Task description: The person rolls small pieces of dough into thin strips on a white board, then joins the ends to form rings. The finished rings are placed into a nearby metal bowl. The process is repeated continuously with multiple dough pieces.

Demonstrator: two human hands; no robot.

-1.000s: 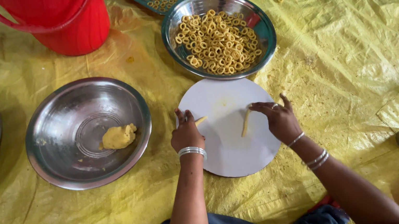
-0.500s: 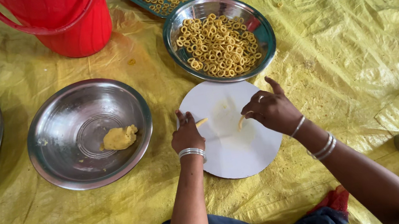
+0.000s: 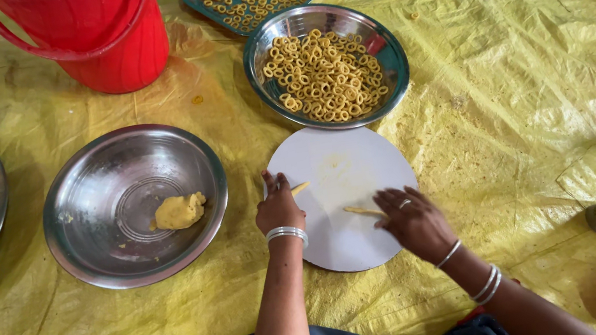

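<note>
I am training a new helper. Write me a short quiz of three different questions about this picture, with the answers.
1. True or false: the right hand touches a thin dough strip on the white round board.
2. What lies in the steel bowl beside the left hand?
A. dough rings
B. one lump of yellow dough
C. water
3. Fill in: the red bucket stands on a ____ sheet.

Key:
1. True.
2. B, the dough lump.
3. Yellow; the sheet covers the ground.
</note>
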